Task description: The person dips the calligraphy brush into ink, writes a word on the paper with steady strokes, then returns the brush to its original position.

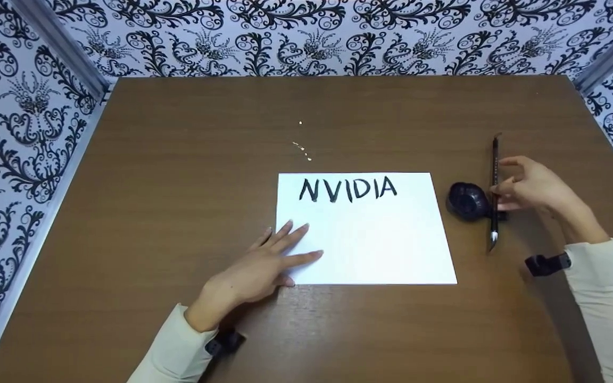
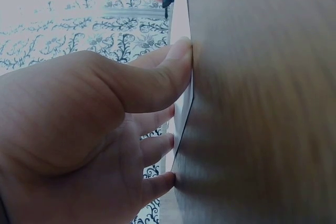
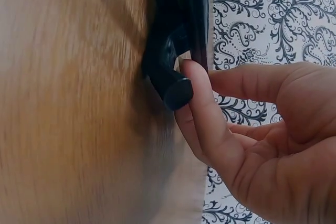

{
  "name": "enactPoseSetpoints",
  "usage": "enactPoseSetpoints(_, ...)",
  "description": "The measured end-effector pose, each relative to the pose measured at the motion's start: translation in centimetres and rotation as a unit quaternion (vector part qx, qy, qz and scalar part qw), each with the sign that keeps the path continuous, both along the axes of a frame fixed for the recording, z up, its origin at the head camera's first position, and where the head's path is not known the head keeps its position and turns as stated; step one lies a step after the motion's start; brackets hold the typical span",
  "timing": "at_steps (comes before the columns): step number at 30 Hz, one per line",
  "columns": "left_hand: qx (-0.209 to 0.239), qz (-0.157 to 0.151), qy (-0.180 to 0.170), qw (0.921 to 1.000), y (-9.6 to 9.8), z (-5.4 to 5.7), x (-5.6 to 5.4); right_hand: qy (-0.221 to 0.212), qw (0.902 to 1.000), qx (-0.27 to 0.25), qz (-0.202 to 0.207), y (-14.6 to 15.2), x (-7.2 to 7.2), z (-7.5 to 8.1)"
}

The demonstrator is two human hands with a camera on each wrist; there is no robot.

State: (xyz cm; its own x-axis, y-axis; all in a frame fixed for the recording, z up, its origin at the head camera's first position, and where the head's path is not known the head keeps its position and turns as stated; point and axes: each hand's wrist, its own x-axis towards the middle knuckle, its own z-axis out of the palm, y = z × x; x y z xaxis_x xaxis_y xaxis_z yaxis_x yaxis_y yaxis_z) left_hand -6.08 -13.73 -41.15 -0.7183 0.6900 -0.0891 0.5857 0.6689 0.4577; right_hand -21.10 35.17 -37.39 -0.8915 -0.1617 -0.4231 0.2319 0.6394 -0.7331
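Note:
A white sheet of paper (image 1: 375, 244) with "NVIDIA" painted in black lies in the middle of the brown table (image 1: 179, 159). My left hand (image 1: 277, 258) rests flat on its lower left corner, fingers straight; in the left wrist view the fingertips (image 2: 181, 59) press on the paper's edge (image 2: 184, 108). A black brush (image 1: 495, 159) lies to the right of the paper, propped on a small dark rest (image 3: 176, 87) beside a dark ink dish (image 1: 467, 201). My right hand (image 1: 522, 186) hovers at the brush with loosely bent fingers, the index finger (image 3: 197, 93) touching the rest.
A few pale specks (image 1: 302, 150) dot the table behind the paper. Black-and-white patterned walls (image 1: 306, 37) close the table in at the back and both sides. Bare tabletop lies on the left and along the front edge.

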Motion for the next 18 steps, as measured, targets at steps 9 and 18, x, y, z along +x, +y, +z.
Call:
enactPoseSetpoints(9,0.0,-0.002,0.001,1.0,0.07,0.19,-0.02,-0.015,0.9998,0.006,0.014,0.1,-0.07,-0.14)
enactPoseSetpoints(18,0.001,-0.005,0.008,1.0,0.07,0.03,-0.05,-0.01,0.9995,0.019,0.021,0.02,-0.1,-0.28)
